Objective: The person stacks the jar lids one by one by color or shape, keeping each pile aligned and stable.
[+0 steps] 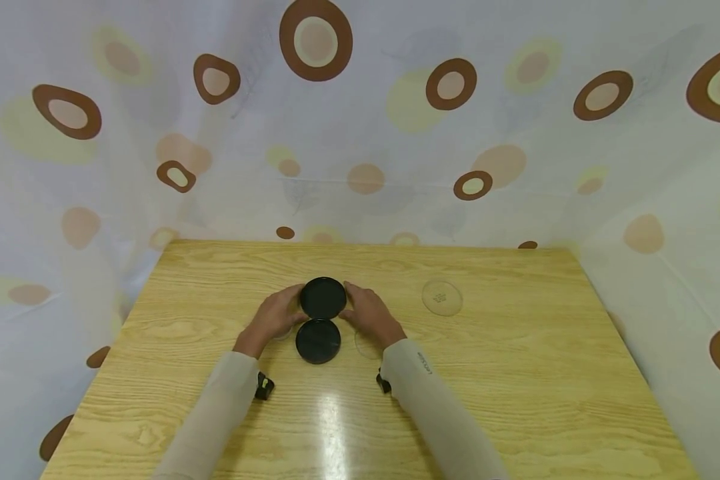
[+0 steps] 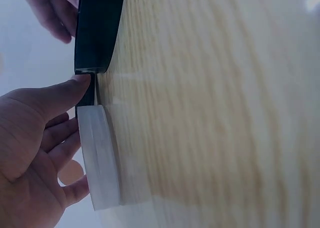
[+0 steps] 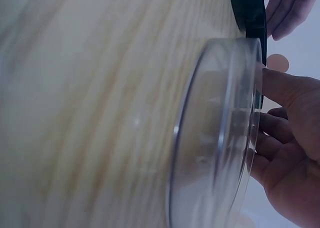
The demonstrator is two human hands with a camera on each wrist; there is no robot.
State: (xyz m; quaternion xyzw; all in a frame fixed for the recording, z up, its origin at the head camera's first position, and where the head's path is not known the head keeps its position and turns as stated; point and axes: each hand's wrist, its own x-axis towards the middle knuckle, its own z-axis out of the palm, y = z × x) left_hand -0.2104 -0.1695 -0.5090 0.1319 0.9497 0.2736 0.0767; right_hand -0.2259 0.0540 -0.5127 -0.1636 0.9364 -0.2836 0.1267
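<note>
Two round black dishes lie one behind the other, close together. My left hand grips the left side of the far black dish, its thumb at the near edge. On the opposite side my right hand holds the same dish between thumb and fingers. Between my forearms is the near black dish, with neither hand on it. In the left wrist view, a whitish dish stands beside my left hand. The right wrist view has a clear dish in front of my right hand, hiding some fingertips.
Farther right on the wooden table lies a clear round disc with small markings. A patterned white sheet rises behind the table and along both sides. Small black devices show at both wrists.
</note>
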